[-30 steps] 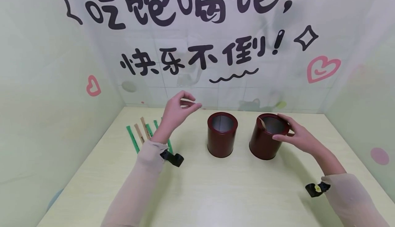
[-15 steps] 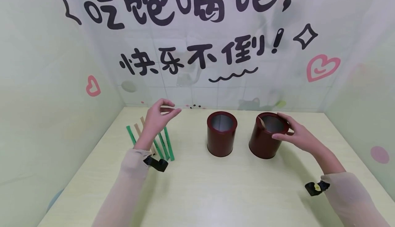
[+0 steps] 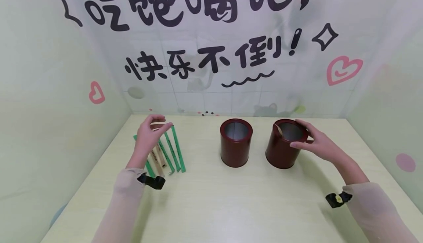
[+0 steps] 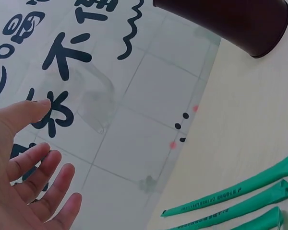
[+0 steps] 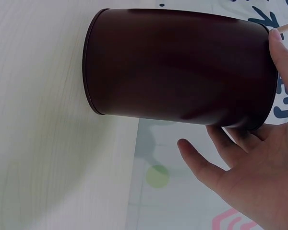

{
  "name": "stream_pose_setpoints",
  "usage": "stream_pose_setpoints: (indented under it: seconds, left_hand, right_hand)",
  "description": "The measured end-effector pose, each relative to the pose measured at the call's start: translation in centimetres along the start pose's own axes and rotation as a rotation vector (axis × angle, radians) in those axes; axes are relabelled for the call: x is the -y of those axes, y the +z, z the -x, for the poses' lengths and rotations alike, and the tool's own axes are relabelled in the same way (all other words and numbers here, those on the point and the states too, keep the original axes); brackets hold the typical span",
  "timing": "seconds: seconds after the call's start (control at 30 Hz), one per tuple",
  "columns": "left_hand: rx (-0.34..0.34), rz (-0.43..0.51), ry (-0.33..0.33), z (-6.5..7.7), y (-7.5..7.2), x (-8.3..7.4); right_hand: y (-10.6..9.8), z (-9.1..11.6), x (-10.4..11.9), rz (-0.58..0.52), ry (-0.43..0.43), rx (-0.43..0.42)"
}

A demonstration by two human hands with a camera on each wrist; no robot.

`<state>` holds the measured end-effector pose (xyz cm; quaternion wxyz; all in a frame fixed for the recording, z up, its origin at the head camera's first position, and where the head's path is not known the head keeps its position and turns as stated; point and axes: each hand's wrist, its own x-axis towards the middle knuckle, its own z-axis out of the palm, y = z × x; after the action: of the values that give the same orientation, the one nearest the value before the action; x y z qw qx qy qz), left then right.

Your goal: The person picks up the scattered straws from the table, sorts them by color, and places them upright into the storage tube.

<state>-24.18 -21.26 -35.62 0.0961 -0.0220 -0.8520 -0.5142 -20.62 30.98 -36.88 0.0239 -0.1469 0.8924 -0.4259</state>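
Observation:
My left hand hovers over the left end of the table with nothing in its fingers. Below it lie several green stick packets and tan ones, partly hidden by the hand and wrist. The left wrist view shows its fingers spread apart, with green packets lower right. My right hand holds the rim of the right dark red can, thumb in front and fingers behind. A tan stick packet leans inside that can, its end above the rim. In the right wrist view the can stands upright on the table.
A second dark red can, open-topped with a silvery inside, stands left of the held one. Behind the table rises a white printed cloth with black lettering, and pale walls flank both sides.
My left hand has moved left, from near the left can to over the stick packets, uncovering the green ones on the right. My right hand keeps its place on the right can.

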Motion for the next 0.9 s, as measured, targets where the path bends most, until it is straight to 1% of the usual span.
stream_pose_setpoints:
  seconds: [0.23, 0.4, 0.6, 0.8, 0.9]
  left_hand:
    - [-0.047, -0.031, -0.058, 0.2, -1.4, 2.2]
    - [-0.070, -0.036, -0.115, 0.3, -1.9, 3.7]
    - [-0.093, -0.040, -0.185, 0.3, -2.1, 5.5]
    - [-0.085, -0.039, -0.250, 0.2, -1.9, 7.2]
    - [-0.093, -0.040, -0.290, 0.1, -1.8, 8.1]
  right_hand:
    - [0.1, -0.1, 0.1, 0.005, 0.003, 0.001]
    - [0.2, 0.0, 0.1, 0.003, 0.004, -0.003]
    - [0.1, 0.0, 0.2, 0.003, 0.008, 0.000]
    - [0.1, -0.1, 0.2, 0.006, 0.007, -0.003]
    - [0.1, -0.1, 0.1, 0.009, 0.005, -0.004]
